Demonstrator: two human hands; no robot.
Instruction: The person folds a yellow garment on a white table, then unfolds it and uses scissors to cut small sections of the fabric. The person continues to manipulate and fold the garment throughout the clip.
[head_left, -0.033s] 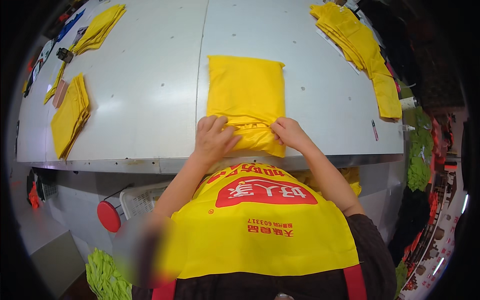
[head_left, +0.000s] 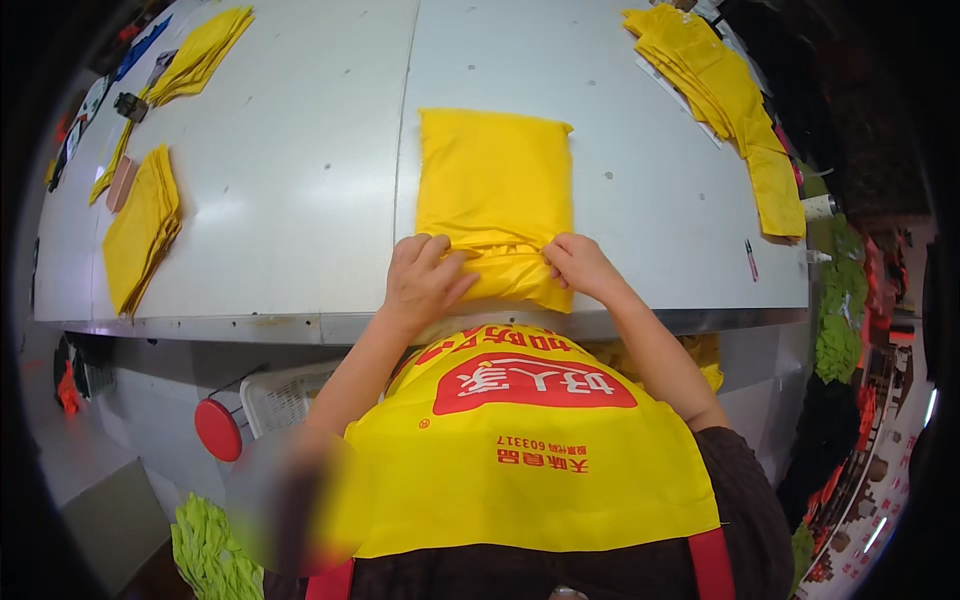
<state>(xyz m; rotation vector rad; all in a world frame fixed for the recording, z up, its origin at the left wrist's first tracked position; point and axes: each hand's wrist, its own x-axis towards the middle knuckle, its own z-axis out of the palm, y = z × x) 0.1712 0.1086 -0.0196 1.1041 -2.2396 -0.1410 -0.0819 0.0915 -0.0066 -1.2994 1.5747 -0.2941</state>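
Observation:
A folded yellow cloth (head_left: 495,180) lies flat on the pale grey table (head_left: 300,130), its near end bunched up at the table's front edge. My left hand (head_left: 425,280) presses and grips the bunched near left corner. My right hand (head_left: 578,265) pinches the near right corner. Both hands sit side by side with the rumpled fold between them. Below them hangs the yellow apron (head_left: 520,450) with a red print that I wear.
A stack of yellow cloths (head_left: 145,225) lies at the table's left, another pile (head_left: 200,55) at the far left, and a long overlapping row (head_left: 725,95) at the far right. Under the table are a white basket (head_left: 285,395), a red disc (head_left: 217,430) and green material (head_left: 210,555).

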